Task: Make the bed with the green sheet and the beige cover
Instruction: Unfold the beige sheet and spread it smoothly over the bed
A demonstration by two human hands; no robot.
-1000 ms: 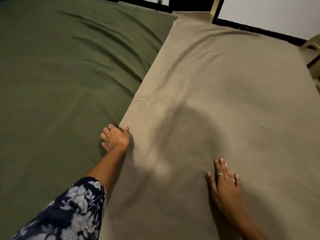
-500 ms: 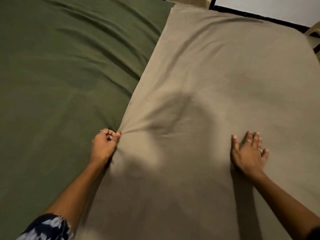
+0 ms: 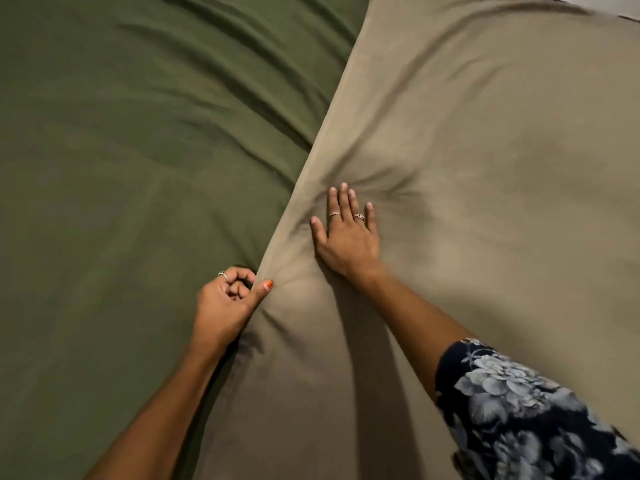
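The green sheet point(image 3: 138, 168) covers the left part of the bed and shows long wrinkles toward the far end. The beige cover point(image 3: 502, 150) lies over the right part, its left edge running diagonally across the green. My left hand point(image 3: 227, 301) pinches that edge between thumb and curled fingers, and creases fan out from the grip. My right hand point(image 3: 346, 233) presses flat on the beige cover just beyond and right of the left hand, fingers straight, with folds bunched at the fingertips.
A sliver of pale wall or floor point(image 3: 623, 10) shows past the bed's far right corner. Everything else in view is bedding.
My right hand has slid left across the beige cover to sit close to the left hand. The left hand keeps its pinch on the edge. The view has moved closer to the bed.
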